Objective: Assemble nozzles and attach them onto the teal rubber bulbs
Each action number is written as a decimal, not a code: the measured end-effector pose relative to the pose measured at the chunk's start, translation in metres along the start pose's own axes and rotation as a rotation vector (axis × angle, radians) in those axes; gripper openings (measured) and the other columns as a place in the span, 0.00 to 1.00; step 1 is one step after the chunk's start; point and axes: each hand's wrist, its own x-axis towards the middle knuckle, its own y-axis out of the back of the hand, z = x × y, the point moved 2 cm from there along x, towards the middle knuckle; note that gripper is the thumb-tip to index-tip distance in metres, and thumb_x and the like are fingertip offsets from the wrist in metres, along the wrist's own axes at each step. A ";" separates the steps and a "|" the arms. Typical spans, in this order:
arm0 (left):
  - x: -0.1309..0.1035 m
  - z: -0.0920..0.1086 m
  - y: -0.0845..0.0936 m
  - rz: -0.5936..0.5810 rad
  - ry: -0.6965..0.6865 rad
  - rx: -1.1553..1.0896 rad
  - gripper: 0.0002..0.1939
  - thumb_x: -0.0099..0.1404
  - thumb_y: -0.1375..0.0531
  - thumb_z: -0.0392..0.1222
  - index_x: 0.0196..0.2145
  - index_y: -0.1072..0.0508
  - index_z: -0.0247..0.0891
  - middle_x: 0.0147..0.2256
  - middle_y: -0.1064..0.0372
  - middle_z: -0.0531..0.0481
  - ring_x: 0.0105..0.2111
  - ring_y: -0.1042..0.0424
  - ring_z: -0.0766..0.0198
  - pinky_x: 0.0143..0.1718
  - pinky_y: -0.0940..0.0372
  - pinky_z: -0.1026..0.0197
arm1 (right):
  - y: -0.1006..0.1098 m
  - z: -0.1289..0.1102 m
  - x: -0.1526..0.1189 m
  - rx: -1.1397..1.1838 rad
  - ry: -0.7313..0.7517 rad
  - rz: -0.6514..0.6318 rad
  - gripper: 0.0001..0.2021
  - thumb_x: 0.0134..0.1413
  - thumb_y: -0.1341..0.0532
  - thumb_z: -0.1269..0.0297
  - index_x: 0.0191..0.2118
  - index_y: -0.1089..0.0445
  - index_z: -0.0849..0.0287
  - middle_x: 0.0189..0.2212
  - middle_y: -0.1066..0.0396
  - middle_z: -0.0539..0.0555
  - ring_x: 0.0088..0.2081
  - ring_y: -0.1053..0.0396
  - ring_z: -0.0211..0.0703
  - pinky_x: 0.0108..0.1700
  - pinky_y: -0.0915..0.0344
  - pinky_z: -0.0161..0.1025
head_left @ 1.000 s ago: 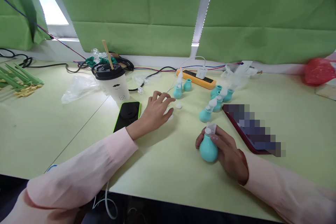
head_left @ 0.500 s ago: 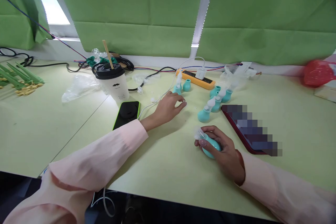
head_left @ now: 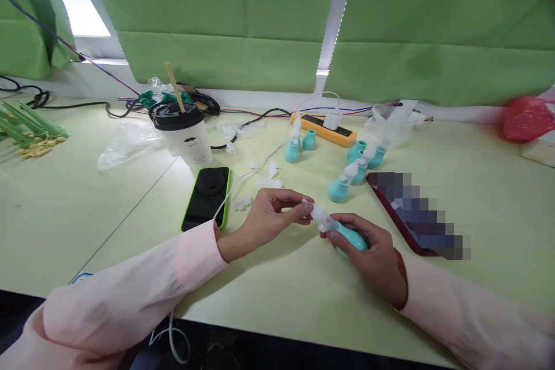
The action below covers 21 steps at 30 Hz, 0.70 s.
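My right hand (head_left: 368,248) is closed round a turquoise bulb (head_left: 352,239) with a clear fitting at its mouth, pointing left. My left hand (head_left: 277,214) pinches a small translucent white tip (head_left: 318,212), which meets the fitting; whether the two are joined is too small to tell. Several small white plastic pieces (head_left: 273,170) lie on the table behind my left hand. Behind my right hand stand several turquoise bulbs, the nearest bulb (head_left: 338,191) with a white tip in it. Another tipped bulb (head_left: 292,151) stands farther back, beside an open-mouthed bulb (head_left: 309,140).
A black phone with a green edge (head_left: 206,199) and a lidded paper cup (head_left: 186,139) are at the left. A dark red phone (head_left: 407,214) lies at the right. An orange power strip (head_left: 323,129) and cables run along the back. Green clips (head_left: 37,124) lie far left.
My left hand has come back towards me from the small white pieces and now holds a white tip at the fitting. My right hand, with its bulb, has barely moved.
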 end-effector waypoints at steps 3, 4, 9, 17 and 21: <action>-0.001 -0.003 0.001 0.030 0.001 0.035 0.10 0.50 0.38 0.41 0.29 0.26 0.31 0.29 0.29 0.48 0.27 0.29 0.64 0.34 0.30 0.59 | 0.000 -0.001 0.000 -0.039 0.052 0.013 0.09 0.43 0.40 0.59 0.31 0.32 0.59 0.24 0.29 0.51 0.26 0.32 0.40 0.29 0.35 0.34; -0.001 -0.004 0.002 0.029 0.008 0.050 0.10 0.49 0.38 0.41 0.29 0.26 0.31 0.29 0.28 0.47 0.27 0.29 0.64 0.34 0.30 0.59 | 0.000 -0.001 0.000 -0.060 0.075 0.024 0.09 0.43 0.40 0.60 0.31 0.32 0.59 0.24 0.28 0.51 0.26 0.32 0.40 0.29 0.35 0.34; -0.003 -0.006 0.005 0.007 0.055 0.100 0.11 0.50 0.38 0.41 0.28 0.26 0.30 0.27 0.28 0.46 0.27 0.28 0.63 0.33 0.31 0.61 | 0.000 -0.002 -0.003 -0.215 0.246 0.109 0.07 0.42 0.39 0.63 0.30 0.31 0.59 0.27 0.27 0.52 0.28 0.30 0.42 0.31 0.33 0.35; -0.005 0.001 0.008 -0.085 -0.034 0.255 0.10 0.47 0.36 0.38 0.29 0.25 0.31 0.30 0.27 0.43 0.30 0.29 0.59 0.29 0.33 0.63 | 0.000 -0.009 -0.006 -0.345 0.449 0.083 0.06 0.45 0.41 0.64 0.33 0.33 0.55 0.28 0.27 0.52 0.29 0.30 0.44 0.31 0.33 0.39; -0.004 -0.002 0.010 -0.144 -0.013 0.192 0.09 0.44 0.35 0.36 0.27 0.24 0.33 0.30 0.27 0.45 0.31 0.29 0.59 0.30 0.33 0.63 | 0.001 -0.010 -0.008 -0.358 0.491 0.073 0.05 0.45 0.41 0.65 0.33 0.33 0.55 0.26 0.28 0.53 0.28 0.30 0.45 0.30 0.34 0.40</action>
